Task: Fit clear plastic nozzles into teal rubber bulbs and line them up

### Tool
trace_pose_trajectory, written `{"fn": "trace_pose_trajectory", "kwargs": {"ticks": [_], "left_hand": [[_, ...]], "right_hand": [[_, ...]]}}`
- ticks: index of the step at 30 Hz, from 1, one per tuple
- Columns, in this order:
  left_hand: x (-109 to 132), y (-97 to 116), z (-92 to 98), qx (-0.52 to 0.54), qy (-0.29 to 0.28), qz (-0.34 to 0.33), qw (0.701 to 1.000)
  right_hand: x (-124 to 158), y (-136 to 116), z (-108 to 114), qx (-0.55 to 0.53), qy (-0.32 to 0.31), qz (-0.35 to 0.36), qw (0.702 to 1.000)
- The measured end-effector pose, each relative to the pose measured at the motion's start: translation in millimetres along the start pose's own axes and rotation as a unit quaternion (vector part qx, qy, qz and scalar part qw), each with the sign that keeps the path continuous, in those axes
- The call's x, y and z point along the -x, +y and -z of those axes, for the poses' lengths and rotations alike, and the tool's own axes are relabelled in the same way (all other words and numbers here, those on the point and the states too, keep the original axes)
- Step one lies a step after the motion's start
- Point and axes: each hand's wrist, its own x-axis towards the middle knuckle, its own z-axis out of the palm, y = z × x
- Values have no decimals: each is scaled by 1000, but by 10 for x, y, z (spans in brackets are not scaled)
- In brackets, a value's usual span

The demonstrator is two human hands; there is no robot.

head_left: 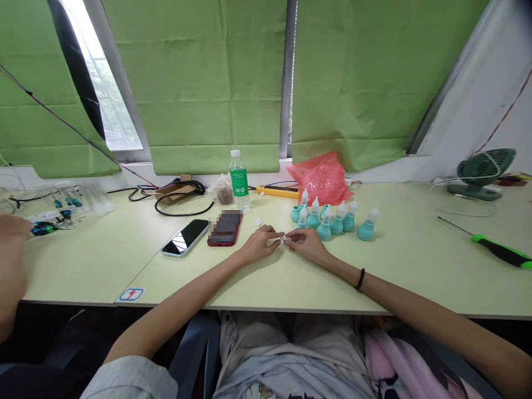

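Observation:
A small whitish, see-through piece point(284, 239) is between the fingertips of my two hands, just above the table; its exact shape is too small to make out. My left hand point(260, 245) reaches in from the left with thumb and index finger closed on it. From the right, my right hand point(308, 245) pinches the same piece. Beyond my right hand stand several teal squeeze bulbs with clear pointed tips, one of them a bulb point(325, 230) close to my knuckles. Another bulb point(366, 230) stands apart to the right. One teal bulb point(295, 214) at the back left shows no tip.
Left of my hands lie a red-cased phone point(225, 228) and a pale phone point(185, 238). Behind are a water bottle point(239, 182), black cable point(183, 200), yellow tool point(277, 192) and red bubble wrap point(321, 178). A screwdriver point(501, 249) and fan point(482, 173) are right. Another person's hand point(12, 266) is far left.

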Motion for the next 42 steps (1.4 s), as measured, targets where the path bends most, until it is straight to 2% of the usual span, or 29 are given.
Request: {"fn": "trace_pose_trajectory", "kwargs": {"ticks": [11, 24, 28, 31, 33, 35, 39, 42], "left_hand": [[-2, -19, -43, -98, -25, -47, 994], [-34, -25, -86, -51, -29, -64, 996], [-17, -18, -113, -28, 0, -50, 998], [-7, -3, -103, 65, 32, -3, 997], [-15, -1, -75, 167, 38, 47, 984], [-35, -15, -41, 271, 25, 102, 957], [-81, -48, 17, 419, -67, 178, 888], [-90, -36, 55, 463, -123, 189, 857]], "right_hand": [[-6, 5, -16, -103, -17, -46, 993], [-3, 5, -26, -134, -19, -62, 989], [-2, -4, -12, -125, -21, -53, 991], [-3, -23, 2, -118, -19, -29, 992], [3, -41, 9, -104, -18, -4, 994], [18, -66, 14, -74, -14, 32, 997], [58, -125, 30, -19, -9, 115, 993], [71, -150, 41, -17, -14, 137, 990]]}}
